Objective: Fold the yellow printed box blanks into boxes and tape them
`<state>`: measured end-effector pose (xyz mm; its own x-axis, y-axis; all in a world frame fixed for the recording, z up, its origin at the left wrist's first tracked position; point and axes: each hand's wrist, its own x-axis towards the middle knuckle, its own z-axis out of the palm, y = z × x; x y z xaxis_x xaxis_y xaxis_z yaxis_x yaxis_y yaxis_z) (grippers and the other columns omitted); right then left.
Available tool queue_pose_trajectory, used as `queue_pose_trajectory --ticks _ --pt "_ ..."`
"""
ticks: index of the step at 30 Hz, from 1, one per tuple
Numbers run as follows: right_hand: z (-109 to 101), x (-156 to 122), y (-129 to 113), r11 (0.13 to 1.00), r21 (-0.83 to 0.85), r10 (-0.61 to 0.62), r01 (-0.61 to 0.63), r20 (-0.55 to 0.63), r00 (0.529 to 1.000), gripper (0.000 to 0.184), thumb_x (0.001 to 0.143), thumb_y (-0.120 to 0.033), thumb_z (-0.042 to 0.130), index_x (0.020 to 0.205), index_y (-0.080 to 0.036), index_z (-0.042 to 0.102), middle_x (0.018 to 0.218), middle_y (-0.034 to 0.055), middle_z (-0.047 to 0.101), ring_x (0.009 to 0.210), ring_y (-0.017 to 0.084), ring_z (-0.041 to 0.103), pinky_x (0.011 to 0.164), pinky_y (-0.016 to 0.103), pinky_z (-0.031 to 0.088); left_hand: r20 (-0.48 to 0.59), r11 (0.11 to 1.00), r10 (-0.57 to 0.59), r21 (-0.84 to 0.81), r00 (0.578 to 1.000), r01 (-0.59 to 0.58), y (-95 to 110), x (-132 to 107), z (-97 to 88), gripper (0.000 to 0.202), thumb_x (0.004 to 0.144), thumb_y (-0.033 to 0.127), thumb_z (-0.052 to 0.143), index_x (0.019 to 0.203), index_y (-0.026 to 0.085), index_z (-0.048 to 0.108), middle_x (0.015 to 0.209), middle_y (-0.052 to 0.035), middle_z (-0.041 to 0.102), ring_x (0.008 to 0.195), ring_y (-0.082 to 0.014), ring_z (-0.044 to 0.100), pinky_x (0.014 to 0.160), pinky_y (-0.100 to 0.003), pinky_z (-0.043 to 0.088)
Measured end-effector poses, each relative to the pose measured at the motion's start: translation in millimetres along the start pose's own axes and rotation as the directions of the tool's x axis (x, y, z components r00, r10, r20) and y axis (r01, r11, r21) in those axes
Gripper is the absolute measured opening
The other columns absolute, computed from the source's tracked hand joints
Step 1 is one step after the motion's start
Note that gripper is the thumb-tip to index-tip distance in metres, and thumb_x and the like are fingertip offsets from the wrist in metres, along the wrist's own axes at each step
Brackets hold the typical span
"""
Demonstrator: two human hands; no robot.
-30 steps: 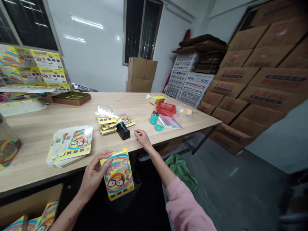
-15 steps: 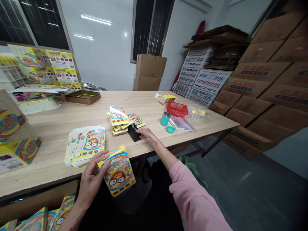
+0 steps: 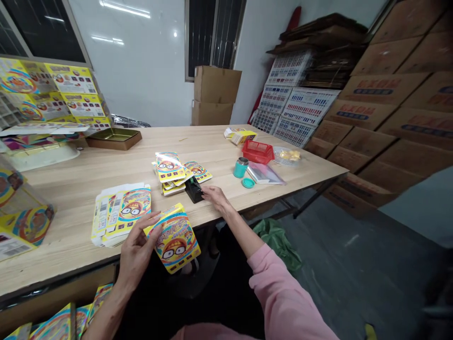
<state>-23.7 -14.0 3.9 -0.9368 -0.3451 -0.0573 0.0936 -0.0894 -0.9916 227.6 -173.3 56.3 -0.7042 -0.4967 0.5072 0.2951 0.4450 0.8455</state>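
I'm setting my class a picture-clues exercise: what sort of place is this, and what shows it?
Probably a packing workshop or storeroom: brown cardboard boxes are stacked high on the right, flat printed yellow cartons lie piled on a long table, and a black tape dispenser stands there too.

Left grip (image 3: 135,250), some fingers hidden behind the yellow box (image 3: 176,242)

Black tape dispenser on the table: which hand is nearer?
Right: the right hand is at the right side of the tape dispenser. The left hand is farther off, lower left in the picture, holding a yellow box.
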Motion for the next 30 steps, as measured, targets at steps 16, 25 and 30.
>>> queue_pose_trajectory --ticks 16,25,30 --pt "5.7 -83.3 -31.8 0.935 -0.219 -0.305 0.278 -0.101 0.947 0.019 0.081 -0.038 0.06 0.077 -0.019 0.062 0.091 0.0044 0.059 0.086 0.017 0.055 0.084 0.03 0.047 -0.006 0.936 0.342 0.096 0.94 -0.34 3.5 45.8 46.8 0.01 0.09 0.027 0.062 0.096 0.021 0.066 0.116 -0.0081 0.068 0.112 -0.0214 0.063 0.097 -0.041 0.05" --pt "39.6 -140.5 -78.6 0.946 0.095 -0.32 0.311 0.103 0.942 0.028 0.079 -0.046 0.067 0.075 -0.019 0.065 0.063 -0.0021 0.055 0.059 0.011 0.051 0.06 0.024 0.046 0.079 0.865 0.458 0.19 0.885 -0.465 27.4 34.7 68.6 0.009 0.092 0.027 0.058 0.093 0.021 0.064 0.113 -0.0096 0.069 0.107 -0.0211 0.065 0.094 -0.041 0.052" --pt "37.1 -139.1 -73.3 0.954 0.07 -0.294 0.29 0.051 0.954 0.032 0.078 -0.05 0.068 0.073 -0.018 0.066 0.057 -0.0029 0.051 0.055 0.011 0.048 0.054 0.024 0.041 0.112 0.839 0.474 0.245 0.874 -0.486 30.9 31.7 69.5 0.009 0.092 0.027 0.058 0.094 0.022 0.065 0.113 -0.0091 0.07 0.107 -0.022 0.067 0.092 -0.043 0.055"
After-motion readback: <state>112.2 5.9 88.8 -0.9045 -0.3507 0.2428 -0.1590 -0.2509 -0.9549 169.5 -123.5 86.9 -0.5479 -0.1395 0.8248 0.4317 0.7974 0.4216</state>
